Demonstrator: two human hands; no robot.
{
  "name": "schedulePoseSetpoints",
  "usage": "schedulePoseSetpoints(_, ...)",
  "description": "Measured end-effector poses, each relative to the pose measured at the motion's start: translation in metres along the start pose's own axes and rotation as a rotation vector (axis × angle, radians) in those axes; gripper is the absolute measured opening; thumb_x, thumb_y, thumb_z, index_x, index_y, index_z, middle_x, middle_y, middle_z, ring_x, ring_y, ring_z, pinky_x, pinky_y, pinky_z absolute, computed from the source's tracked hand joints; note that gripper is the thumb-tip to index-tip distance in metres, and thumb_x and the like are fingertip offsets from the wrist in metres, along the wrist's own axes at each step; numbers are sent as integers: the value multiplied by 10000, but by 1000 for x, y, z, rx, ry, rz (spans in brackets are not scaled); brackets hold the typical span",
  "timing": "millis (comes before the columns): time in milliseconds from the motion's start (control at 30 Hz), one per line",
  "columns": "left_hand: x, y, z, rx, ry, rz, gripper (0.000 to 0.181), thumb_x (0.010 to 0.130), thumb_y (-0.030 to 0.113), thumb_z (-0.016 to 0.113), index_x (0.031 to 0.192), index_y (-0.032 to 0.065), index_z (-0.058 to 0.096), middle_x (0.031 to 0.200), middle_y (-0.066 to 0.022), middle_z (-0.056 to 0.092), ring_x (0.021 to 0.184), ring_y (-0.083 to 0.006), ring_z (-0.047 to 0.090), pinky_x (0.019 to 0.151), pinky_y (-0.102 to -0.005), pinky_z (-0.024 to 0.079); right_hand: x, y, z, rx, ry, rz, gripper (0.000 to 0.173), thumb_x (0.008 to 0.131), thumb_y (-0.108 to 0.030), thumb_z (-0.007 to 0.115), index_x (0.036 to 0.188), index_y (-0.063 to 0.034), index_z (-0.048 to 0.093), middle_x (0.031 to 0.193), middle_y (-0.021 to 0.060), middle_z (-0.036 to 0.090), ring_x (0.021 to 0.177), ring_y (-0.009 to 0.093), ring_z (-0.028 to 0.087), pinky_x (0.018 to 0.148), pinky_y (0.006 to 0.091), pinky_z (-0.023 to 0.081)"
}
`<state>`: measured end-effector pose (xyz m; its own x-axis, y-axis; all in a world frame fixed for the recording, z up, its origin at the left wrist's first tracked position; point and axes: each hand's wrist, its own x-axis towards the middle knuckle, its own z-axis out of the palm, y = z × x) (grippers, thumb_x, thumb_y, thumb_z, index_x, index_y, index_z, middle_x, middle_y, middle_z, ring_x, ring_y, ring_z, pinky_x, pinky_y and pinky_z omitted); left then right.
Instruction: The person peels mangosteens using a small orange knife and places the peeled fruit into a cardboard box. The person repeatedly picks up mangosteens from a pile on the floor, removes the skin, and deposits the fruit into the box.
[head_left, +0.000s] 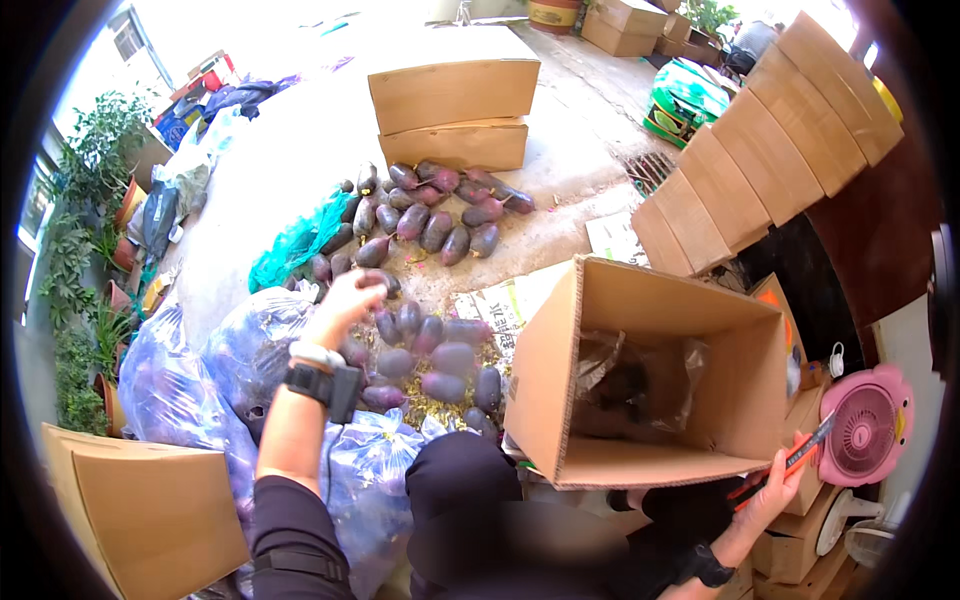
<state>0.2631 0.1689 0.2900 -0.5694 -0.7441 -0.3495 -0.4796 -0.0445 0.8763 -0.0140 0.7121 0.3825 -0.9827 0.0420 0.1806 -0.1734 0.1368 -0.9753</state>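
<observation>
My left hand (356, 298), slightly blurred, is over a spread of dark purple, radish-like vegetables (414, 222) on the ground. Its fingertips are beside or on one dark vegetable (389, 283); whether they grip it cannot be seen. More of the vegetables (395, 363) lie near my knee on yellowish plant scraps. My right hand (776, 486) holds a slim red-and-black hand tool (799, 459), probably a knife, by the near right corner of an open cardboard box (541, 390). Inside that box are clear plastic and a dark thing I cannot make out.
Filled clear plastic bags (259, 352) crowd my left side, behind a cardboard box (154, 517). Green netting (296, 251) lies beside the vegetables. Two stacked boxes (454, 97) stand ahead. At right are a tall row of nested cartons (780, 142) and a pink fan (862, 426).
</observation>
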Motion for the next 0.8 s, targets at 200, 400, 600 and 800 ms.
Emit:
schedulePoseSetpoints(200, 47, -148, 46, -84, 72, -275, 356, 838, 178, 650, 1163, 46, 589, 946, -45, 627, 756, -144, 581, 553, -303, 477, 3, -5, -13, 31, -44, 45, 421, 931, -105, 536, 1341, -59, 454, 899, 2, 572, 672, 53, 517, 568, 179, 414)
schedulePoseSetpoints(400, 125, -191, 77, -30, 182, -118, 394, 782, 179, 674, 1117, -20, 619, 1037, -152, 674, 922, -228, 654, 801, -323, 513, 8, -7, -20, 76, -114, 98, 463, 920, -114, 540, 1360, -49, 411, 1122, 82, 570, 965, 146, 573, 837, 286, 473)
schedulePoseSetpoints(600, 224, -205, 125, -22, 258, -92, 442, 761, 223, 697, 1136, 2, 618, 1045, -182, 669, 979, -270, 644, 864, -345, 492, 13, -18, -38, -10, -221, 142, 420, 942, -151, 544, 1336, -64, 430, 1122, 53, 578, 931, 123, 557, 798, 268, 454)
schedulePoseSetpoints(800, 296, -215, 166, -247, 338, -140, 588, 726, 257, 749, 1189, -45, 549, 1087, -197, 647, 1001, -289, 626, 887, -356, 469, 7, -31, -10, -86, -93, 172, 534, 912, -179, 599, 1373, -50, 363, 1198, 78, 544, 1068, 184, 560, 911, 327, 470)
